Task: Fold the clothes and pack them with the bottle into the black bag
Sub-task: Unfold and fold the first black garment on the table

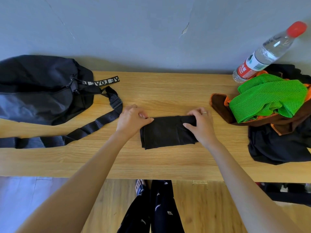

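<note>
A black garment (pixel 165 132), folded into a small rectangle, lies at the middle of the wooden table (pixel 151 162). My left hand (pixel 133 119) pinches its far left corner. My right hand (pixel 201 126) grips the rolled far right edge, thumb underneath. The black bag (pixel 42 89) lies at the table's left, against the wall. A clear water bottle (pixel 267 52) with a red cap and red label stands at the far right. Beside it sits a pile of unfolded clothes (pixel 269 101): green mesh on top, brown with orange trim, and dark fabric beneath.
The bag's long black strap (pixel 80 130) trails across the table toward my left arm, and a lettered strap (pixel 102 82) lies behind it. A grey wall runs along the table's far edge. My legs and wooden floor show below the near edge.
</note>
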